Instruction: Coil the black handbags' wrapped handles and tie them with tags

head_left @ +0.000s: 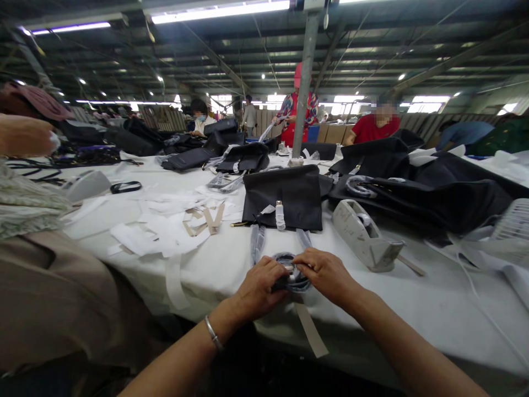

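Note:
At the table's front edge, my left hand (264,284) is closed around one side of a coiled, plastic-wrapped strap (301,284). My right hand (324,273) pinches at the top of the same coil, its fingertips meeting there; what small piece lies between them is hidden. Just beyond lies a black handbag (285,193), with a white-wrapped clasp (280,215) on its front and wrapped handles (257,242) reaching down toward my hands. Below the coil, a beige strip (312,331) hangs over the edge.
Right of the bag stands a grey tape dispenser (363,237). Paper scraps (161,234) and beige strips (209,218) lie to the left. More black bags (433,198) are piled at right. A metal post (306,82) rises mid-table. A co-worker's arm (25,135) is close at left.

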`<state>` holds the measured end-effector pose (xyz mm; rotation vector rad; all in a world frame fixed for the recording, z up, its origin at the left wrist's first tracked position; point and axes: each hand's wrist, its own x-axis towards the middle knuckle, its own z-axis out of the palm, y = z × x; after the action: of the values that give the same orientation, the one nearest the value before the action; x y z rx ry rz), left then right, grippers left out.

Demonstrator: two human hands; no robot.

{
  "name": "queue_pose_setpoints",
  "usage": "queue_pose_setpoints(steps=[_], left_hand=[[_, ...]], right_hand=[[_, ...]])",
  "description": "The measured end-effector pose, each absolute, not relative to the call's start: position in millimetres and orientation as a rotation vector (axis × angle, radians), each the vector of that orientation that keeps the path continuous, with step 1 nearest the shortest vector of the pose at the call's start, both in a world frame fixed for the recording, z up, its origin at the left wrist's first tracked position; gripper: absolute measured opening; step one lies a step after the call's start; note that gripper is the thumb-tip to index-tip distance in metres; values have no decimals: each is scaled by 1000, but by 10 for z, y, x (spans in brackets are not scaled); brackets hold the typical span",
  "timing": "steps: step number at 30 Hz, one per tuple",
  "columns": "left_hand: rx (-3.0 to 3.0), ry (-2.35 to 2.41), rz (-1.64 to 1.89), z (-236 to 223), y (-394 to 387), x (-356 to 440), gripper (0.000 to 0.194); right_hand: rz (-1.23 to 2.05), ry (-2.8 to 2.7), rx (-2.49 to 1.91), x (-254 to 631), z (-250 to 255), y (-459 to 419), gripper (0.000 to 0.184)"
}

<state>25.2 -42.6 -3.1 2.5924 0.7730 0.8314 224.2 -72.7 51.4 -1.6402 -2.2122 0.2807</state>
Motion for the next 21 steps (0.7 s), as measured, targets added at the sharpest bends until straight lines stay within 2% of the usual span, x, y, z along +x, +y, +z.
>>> queue_pose_setpoints(steps=[11,16,21], left_hand=[[2590,782,847,-90,-426,239,29],[2543,800,871,-87,-424,226,37],[2470,799,953,-100,-414,224,49]], right_hand=[[225,-2868,-1665,1980,751,-403,18],[200,-2794,-1729,2020,676,-425,20],[373,-2502,-1731,2121,572,-473,16]])
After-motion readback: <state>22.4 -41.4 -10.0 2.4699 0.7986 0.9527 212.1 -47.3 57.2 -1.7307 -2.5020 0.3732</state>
